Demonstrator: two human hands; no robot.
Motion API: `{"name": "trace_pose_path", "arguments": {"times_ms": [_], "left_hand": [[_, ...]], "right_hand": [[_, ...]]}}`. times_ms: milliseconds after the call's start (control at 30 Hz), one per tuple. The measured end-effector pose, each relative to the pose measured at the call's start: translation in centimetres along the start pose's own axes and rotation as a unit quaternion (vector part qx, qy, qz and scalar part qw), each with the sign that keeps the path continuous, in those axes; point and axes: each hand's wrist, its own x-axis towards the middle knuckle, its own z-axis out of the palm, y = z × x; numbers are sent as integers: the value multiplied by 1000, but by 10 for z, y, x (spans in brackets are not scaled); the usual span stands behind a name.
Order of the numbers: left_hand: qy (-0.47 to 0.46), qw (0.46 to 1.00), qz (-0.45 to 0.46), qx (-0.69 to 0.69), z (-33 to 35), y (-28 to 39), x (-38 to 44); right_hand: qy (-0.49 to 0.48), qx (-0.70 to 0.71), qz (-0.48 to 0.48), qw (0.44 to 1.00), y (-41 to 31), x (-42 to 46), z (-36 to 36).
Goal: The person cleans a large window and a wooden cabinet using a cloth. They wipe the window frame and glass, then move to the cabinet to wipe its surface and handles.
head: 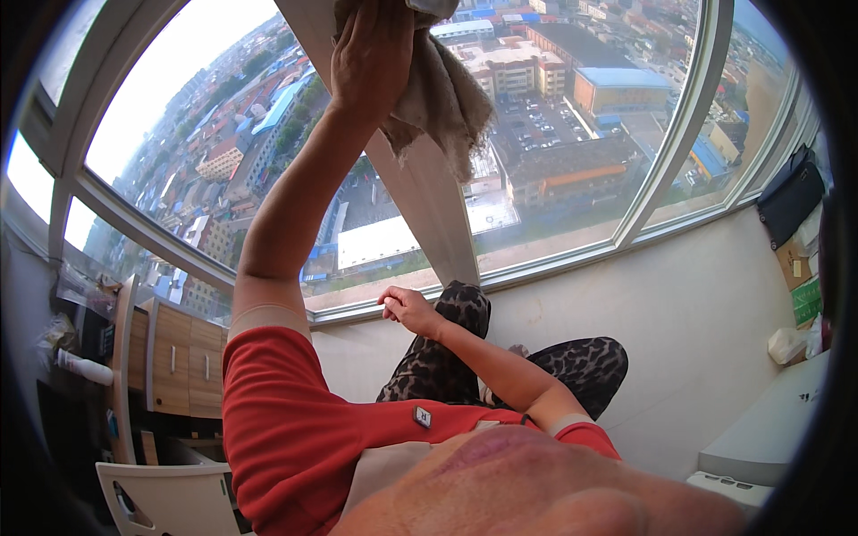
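Observation:
My left hand [372,60] is raised at the top of the view, its fingers spread over a grey-brown cloth [446,107]. The cloth lies against a broad pale window post [436,208], and its frayed lower end hangs over the edge of the right-hand window pane [556,154]. Low in front of me, my right hand [412,311] rests by my bent knee in leopard-print trousers [462,305]. Its fingers are loosely curled, with nothing seen in them. The cloth's top end is cut off by the picture's edge.
A white window sill frame [549,270] runs above the pale floor [670,301]. At the left stand a wooden cabinet [177,362] and a white chair [167,496]. A dark bag [794,194] and boxes [806,300] line the right side. Buildings lie far below outside.

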Motion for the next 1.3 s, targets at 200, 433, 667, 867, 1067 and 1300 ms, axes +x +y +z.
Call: {"name": "trace_pose_path", "arguments": {"times_ms": [200,433,667,867,1067,1300], "left_hand": [[-20,999,16,37,4,1,-44],[-143,985,-90,-36,1,-8,-4],[-195,958,173,-119,-1,33,-174],[-64,996,44,-52,2,-12,-50],[163,985,-39,29,-10,-105,88],[-41,999,-17,6,38,-6,-107]], "right_hand": [[-22,30,23,999,4,0,-1],[-24,-29,10,999,0,3,2],[-40,-28,4,999,4,5,9],[-19,-94,7,995,2,-5,-9],[-45,-77,7,996,-3,1,13],[-23,-73,-17,997,-24,-8,4]]}}
